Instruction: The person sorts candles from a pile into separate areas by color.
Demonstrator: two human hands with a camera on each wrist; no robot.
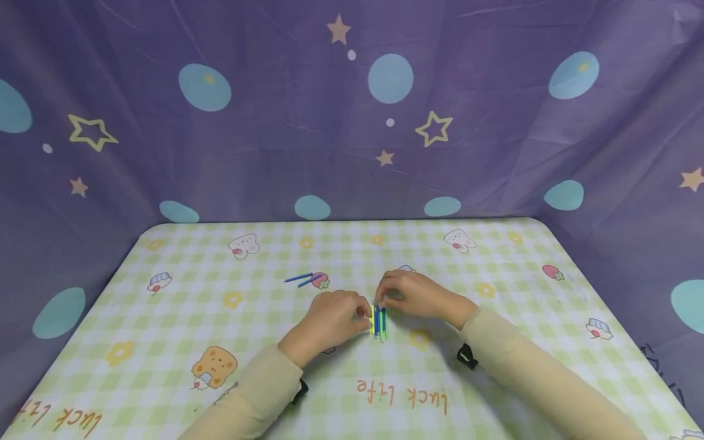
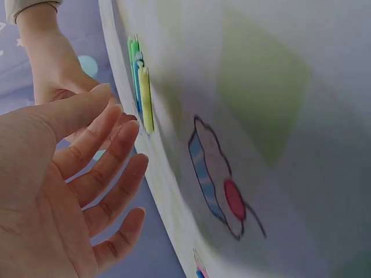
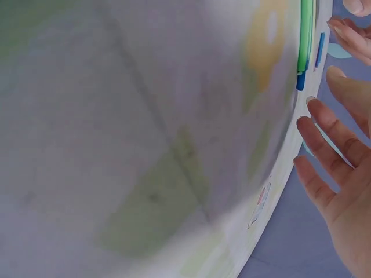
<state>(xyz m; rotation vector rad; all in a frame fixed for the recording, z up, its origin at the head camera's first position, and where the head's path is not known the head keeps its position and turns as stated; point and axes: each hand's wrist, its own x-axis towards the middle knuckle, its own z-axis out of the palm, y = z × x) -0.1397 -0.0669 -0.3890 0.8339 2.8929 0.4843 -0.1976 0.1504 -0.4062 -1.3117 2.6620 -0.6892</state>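
Note:
A tight row of thin coloured sticks, with a yellow stick (image 2: 145, 101), blue sticks (image 1: 376, 322) and a green stick (image 3: 304, 36), lies on the table between the hands. The left hand (image 1: 333, 316) is at the row's left side, fingers loosely bent and spread in its wrist view, with nothing between them. Close to the far end of the row is the right hand (image 1: 412, 293), its fingers relaxed and apart in the right wrist view. Whether either hand's fingertips touch the sticks, I cannot tell.
Two loose blue sticks (image 1: 299, 278) lie farther back, left of the row. A checked tablecloth (image 1: 181, 324) with printed pictures covers the table. Behind it hangs a purple curtain (image 1: 264, 153).

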